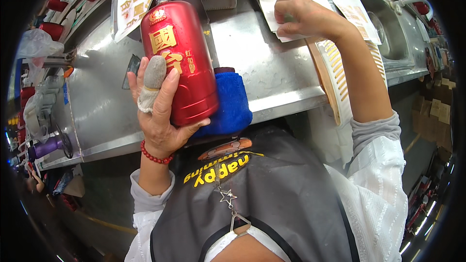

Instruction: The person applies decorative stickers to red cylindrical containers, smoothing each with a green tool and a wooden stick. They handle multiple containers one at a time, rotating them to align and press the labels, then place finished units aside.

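Within clasping left fingers (166, 93), a glossy red gold-lettered bottle (194, 87); right fingers (286, 8) curled, hold unclear

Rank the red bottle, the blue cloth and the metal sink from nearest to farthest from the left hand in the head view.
1. Red bottle: in the left hand.
2. Blue cloth: right of the bottle, at the near edge of the counter.
3. Metal sink: far right.
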A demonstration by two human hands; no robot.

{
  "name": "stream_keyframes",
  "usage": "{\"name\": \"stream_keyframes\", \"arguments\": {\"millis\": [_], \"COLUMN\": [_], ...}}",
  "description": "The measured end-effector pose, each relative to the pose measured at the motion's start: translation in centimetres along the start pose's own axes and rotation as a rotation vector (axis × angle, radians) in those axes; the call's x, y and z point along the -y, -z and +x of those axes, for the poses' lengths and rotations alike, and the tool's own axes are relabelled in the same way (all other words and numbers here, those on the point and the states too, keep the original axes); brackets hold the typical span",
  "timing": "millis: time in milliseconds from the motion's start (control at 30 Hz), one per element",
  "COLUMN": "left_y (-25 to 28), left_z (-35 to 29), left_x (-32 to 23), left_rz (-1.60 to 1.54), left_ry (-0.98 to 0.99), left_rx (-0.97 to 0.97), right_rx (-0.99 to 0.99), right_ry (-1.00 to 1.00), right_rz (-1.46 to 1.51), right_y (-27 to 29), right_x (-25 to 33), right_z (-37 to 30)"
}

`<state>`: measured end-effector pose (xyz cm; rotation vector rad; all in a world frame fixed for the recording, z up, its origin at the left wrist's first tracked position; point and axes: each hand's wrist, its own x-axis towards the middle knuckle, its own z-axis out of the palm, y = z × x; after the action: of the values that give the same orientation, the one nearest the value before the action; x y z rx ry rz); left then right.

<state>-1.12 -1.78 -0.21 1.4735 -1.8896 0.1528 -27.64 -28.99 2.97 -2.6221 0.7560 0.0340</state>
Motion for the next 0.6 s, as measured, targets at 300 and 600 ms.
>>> {"name": "stream_keyframes", "arguments": {"millis": [300,600], "left_y": [0.1,-0.1], "left_z": [0.1,-0.1], "left_x": [-0.4,-0.1], "left_rz": [-0.026,-0.029], "left_ry": [0.017,0.011], "left_rx": [-0.01,-0.014], "right_rx": [0.045,-0.257], "right_ry": [0.03,0.102], "right_rz": [0.087,0.122], "right_y": [0.5,0.4], "right_x": [-0.3,-3.4], "right_z": [0.3,0.2]}}
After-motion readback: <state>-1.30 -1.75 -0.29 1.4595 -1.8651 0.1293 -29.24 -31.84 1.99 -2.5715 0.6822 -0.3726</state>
